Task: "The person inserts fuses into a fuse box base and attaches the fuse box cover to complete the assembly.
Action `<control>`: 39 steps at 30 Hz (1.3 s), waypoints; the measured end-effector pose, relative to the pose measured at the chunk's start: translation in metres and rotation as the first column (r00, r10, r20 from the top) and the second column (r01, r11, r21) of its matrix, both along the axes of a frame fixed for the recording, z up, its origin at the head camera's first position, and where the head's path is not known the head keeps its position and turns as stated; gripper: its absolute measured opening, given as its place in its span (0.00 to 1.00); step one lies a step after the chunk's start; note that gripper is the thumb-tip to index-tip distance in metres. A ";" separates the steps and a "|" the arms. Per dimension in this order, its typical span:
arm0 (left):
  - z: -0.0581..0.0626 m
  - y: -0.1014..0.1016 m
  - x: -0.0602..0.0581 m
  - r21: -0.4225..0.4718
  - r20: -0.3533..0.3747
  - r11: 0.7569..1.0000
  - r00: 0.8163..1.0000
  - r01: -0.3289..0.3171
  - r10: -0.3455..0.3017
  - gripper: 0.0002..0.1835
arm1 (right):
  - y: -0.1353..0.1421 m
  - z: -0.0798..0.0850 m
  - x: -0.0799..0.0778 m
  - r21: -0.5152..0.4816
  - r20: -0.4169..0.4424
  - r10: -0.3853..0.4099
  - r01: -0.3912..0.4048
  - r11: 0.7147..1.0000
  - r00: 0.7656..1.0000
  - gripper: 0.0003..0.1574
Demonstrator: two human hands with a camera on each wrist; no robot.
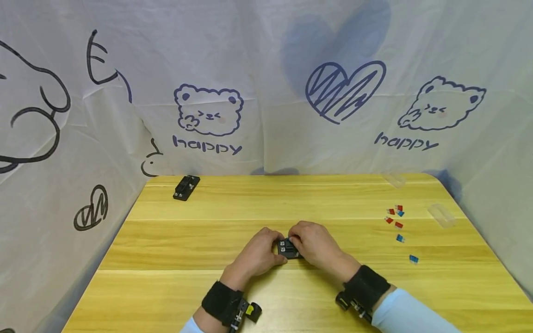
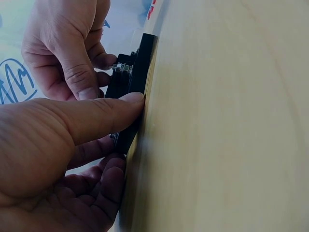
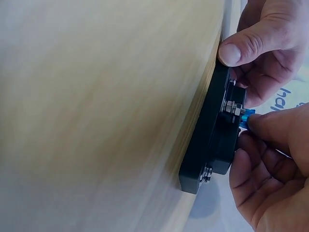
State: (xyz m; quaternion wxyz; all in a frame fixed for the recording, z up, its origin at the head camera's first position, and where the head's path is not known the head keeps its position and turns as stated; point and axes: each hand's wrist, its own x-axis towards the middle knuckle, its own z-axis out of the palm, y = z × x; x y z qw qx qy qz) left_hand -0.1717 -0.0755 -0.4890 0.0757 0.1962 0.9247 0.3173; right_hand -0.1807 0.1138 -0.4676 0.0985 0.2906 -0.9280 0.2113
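A black fuse block (image 1: pixel 287 254) with metal stud terminals lies flat on the wooden table between both hands. My left hand (image 1: pixel 259 254) grips its left end, the thumb (image 2: pixel 126 102) along the near side and the fingers around the far side. At the top of the block, my right hand (image 1: pixel 317 245) pinches a blue blade fuse (image 3: pixel 246 117) between thumb and forefinger. In the right wrist view the fuse stands right at the raised middle of the block, its lower part hidden.
Several red blade fuses (image 1: pixel 398 225) and blue ones (image 1: pixel 413 259) lie scattered at the right. Near them are two clear plastic pieces (image 1: pixel 442 215). A second black fuse block (image 1: pixel 186 188) sits at the back left. A drawn-on white cloth (image 1: pixel 275 138) hangs behind the table.
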 end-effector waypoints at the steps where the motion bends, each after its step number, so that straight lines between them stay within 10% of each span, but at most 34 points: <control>1: 0.000 0.000 0.000 0.002 -0.002 1.000 1.000 0.002 -0.002 0.25 | 0.000 0.000 0.000 0.001 -0.002 0.000 0.000 1.000 1.000 0.03; 39: -0.001 0.000 -0.001 0.002 -0.007 1.000 1.000 -0.010 0.010 0.24 | -0.001 0.001 0.000 0.086 -0.070 0.017 -0.011 0.996 0.997 0.03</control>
